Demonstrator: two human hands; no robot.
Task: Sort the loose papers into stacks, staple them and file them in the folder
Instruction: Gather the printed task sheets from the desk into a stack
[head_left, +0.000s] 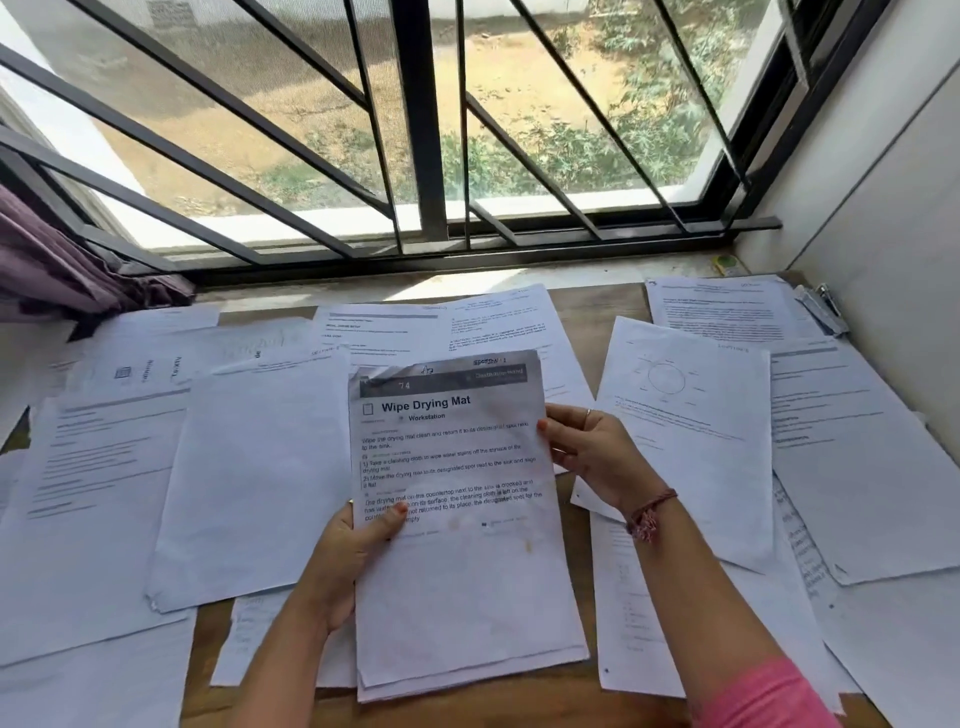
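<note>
White papers: thin white printed sheets (260, 467) lie all over the brown wooden table (613, 317), many on top of each other.
Stack in hands: a small stack of white sheets (457, 519) is held over the middle of the table. Its top page says "Wipe Drying Mat" under a grey band. Its bottom edges do not line up yet.
Left hand: the left hand (353, 551) grips the stack's left edge, thumb on top of the page, fingers hidden under it.
Right hand: the right hand (592, 457) holds the right edge, fingers curled round behind. It wears a ring, and a red thread band is on the wrist.
Done so far: I think sorting has only begun. One stack is being made.
Left to do: most sheets are loose. Nothing looks stapled. I cannot see a folder.
Corner thing: a shiny metal thing (826, 312) lies at the far right. It may be a stapler, I cannot tell.
Feel: paper is flat, bendy and a bit creased.
</note>
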